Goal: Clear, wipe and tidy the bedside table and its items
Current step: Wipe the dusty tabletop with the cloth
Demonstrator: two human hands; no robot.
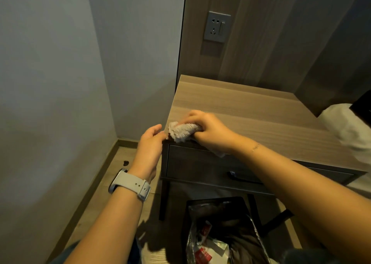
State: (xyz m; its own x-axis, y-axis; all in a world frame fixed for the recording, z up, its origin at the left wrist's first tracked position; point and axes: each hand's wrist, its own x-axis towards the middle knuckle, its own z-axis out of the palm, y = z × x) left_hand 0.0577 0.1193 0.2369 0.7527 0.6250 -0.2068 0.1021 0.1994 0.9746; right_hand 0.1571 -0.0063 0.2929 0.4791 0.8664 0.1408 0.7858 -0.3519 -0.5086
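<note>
A bunched grey cloth (pixel 181 132) lies on the front left corner of the bedside table's wooden surface (pixel 241 111), partly hanging over the front edge above the drawer (pixel 200 167). The right hand (pixel 208 131) is closed around the cloth, fingers wrapped over its top and pressing it to the surface. The left hand (pixel 150 143) sits just beside the same corner, fingers loosely curled and thumb near the cloth's end, gripping nothing that can be seen; a pale watch strap (pixel 130 185) circles its wrist. Below the table stands a black bin (pixel 216 201) lined with a plastic bag and holding wrappers. A wall socket (pixel 217 26) is mounted above, and white bedding (pixel 349 129) shows at right.
</note>
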